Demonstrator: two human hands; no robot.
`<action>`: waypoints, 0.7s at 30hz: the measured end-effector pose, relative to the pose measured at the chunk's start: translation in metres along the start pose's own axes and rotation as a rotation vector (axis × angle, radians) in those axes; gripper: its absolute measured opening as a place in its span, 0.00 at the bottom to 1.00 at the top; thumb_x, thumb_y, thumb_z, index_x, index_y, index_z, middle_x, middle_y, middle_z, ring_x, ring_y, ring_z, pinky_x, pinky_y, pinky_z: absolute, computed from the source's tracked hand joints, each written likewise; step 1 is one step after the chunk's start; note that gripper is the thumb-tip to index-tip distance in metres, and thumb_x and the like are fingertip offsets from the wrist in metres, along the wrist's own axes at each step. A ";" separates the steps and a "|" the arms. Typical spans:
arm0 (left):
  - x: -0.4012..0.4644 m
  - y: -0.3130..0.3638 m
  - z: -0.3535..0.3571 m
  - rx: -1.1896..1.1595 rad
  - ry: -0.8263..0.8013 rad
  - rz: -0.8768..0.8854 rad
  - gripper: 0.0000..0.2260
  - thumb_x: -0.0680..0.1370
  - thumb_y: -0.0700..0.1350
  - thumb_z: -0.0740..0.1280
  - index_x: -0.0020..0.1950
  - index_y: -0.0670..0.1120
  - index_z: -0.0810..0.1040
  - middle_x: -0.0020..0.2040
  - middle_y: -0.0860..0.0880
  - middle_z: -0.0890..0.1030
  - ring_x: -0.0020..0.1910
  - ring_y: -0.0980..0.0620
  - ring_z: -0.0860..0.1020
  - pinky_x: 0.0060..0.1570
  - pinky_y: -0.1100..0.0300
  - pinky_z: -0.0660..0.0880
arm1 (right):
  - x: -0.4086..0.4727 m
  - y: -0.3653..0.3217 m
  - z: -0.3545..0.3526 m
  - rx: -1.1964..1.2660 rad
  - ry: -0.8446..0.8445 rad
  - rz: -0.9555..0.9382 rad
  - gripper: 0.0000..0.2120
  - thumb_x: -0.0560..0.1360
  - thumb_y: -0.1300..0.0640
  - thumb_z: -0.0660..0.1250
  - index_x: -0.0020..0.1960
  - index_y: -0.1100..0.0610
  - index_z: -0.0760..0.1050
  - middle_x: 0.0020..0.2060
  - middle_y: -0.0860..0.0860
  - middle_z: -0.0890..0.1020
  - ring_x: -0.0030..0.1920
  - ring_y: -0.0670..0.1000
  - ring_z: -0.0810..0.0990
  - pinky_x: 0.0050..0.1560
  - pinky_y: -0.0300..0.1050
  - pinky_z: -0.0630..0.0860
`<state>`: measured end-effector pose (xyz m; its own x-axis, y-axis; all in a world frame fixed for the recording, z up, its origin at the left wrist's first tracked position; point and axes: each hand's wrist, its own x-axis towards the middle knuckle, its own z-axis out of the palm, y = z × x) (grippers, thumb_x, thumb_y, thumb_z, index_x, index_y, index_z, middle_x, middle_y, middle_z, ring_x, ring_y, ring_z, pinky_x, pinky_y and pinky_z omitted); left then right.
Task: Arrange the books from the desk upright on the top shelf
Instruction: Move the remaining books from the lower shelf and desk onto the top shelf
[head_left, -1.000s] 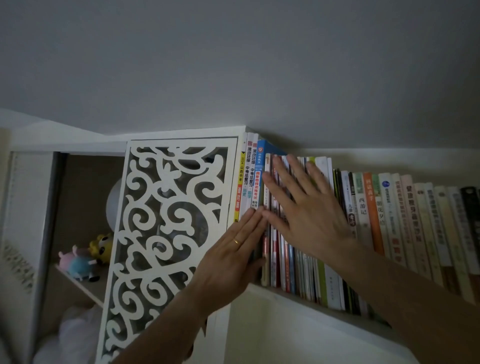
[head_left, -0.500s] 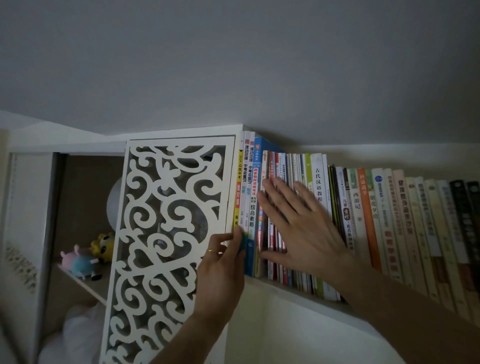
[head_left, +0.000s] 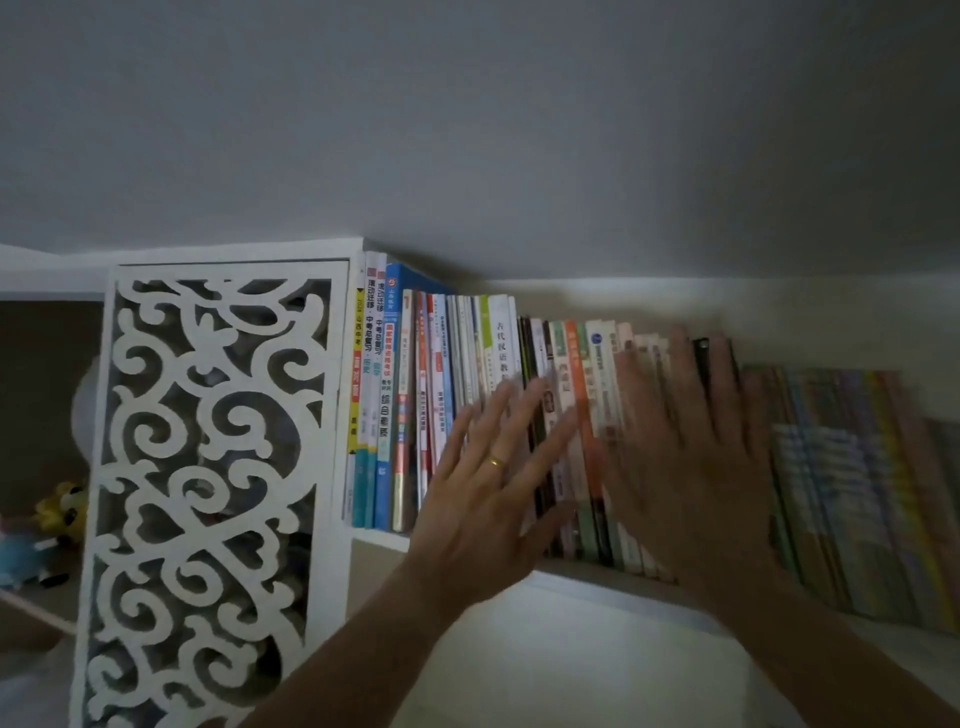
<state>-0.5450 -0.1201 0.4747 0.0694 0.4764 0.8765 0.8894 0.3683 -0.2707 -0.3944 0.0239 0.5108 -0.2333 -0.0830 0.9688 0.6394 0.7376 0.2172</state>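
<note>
The fingers (head_left: 524, 415) of the left hand (head_left: 483, 499) are straight and spread, flat against the spines; they hold nothing. The right hand (head_left: 691, 457) is the same, open and flat on the spines further right, though it is blurred. Under both palms the books (head_left: 415, 405) stand upright in one tight row on the top shelf (head_left: 379, 540), beside the white carved panel (head_left: 208, 467). I think the arranging is nearly finished; only evening the row remains. The desk is not visible.

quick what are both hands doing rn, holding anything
Left hand: open, fingers straight and spread over the book spines, holding nothing.
Right hand: open, flat against the spines further right, holding nothing.
</note>
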 end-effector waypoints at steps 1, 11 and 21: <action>0.008 0.005 0.007 0.005 -0.012 0.059 0.33 0.83 0.66 0.55 0.84 0.55 0.51 0.85 0.46 0.44 0.83 0.44 0.42 0.79 0.36 0.50 | -0.007 0.020 0.001 -0.036 -0.004 0.017 0.35 0.81 0.36 0.59 0.81 0.55 0.62 0.80 0.64 0.59 0.81 0.67 0.54 0.76 0.70 0.55; 0.034 -0.009 0.044 0.122 0.029 0.319 0.33 0.80 0.67 0.61 0.81 0.55 0.62 0.84 0.42 0.53 0.83 0.39 0.50 0.79 0.35 0.50 | -0.025 0.059 0.022 -0.042 -0.122 0.027 0.38 0.80 0.30 0.52 0.83 0.48 0.51 0.82 0.63 0.50 0.81 0.69 0.47 0.74 0.77 0.50; 0.064 0.088 0.020 0.026 0.106 0.442 0.28 0.83 0.60 0.60 0.82 0.53 0.62 0.84 0.41 0.54 0.83 0.40 0.51 0.79 0.37 0.54 | -0.063 0.167 -0.043 -0.053 -0.214 0.100 0.38 0.80 0.32 0.53 0.84 0.47 0.48 0.83 0.57 0.46 0.82 0.64 0.42 0.77 0.73 0.49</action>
<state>-0.4719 -0.0409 0.4990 0.4870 0.5089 0.7098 0.7525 0.1680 -0.6368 -0.2413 0.1237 0.4913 -0.3136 0.1370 0.9396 0.7034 0.6983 0.1330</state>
